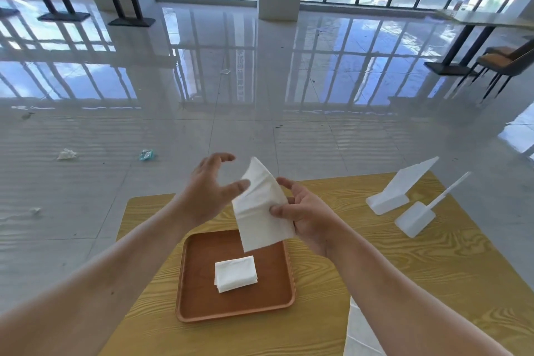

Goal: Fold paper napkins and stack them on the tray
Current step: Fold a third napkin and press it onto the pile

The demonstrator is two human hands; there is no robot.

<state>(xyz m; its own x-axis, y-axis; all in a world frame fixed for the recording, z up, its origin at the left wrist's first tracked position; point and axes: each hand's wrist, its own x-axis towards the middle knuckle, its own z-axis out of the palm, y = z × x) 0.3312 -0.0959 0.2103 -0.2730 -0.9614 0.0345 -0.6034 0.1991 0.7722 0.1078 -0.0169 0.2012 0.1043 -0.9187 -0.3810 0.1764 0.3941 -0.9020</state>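
Observation:
A white paper napkin hangs in the air above the table, held upright and partly folded lengthwise. My right hand pinches its right edge between thumb and fingers. My left hand is beside the napkin's upper left, fingers spread, with the thumb touching the paper's edge. Below them a brown square tray rests on the yellow wooden table. A folded white napkin stack lies near the middle of the tray.
Two white plastic stands sit at the table's back right. More white paper lies at the table's front edge under my right forearm. Scraps of litter lie on the glossy floor beyond; chairs stand far right.

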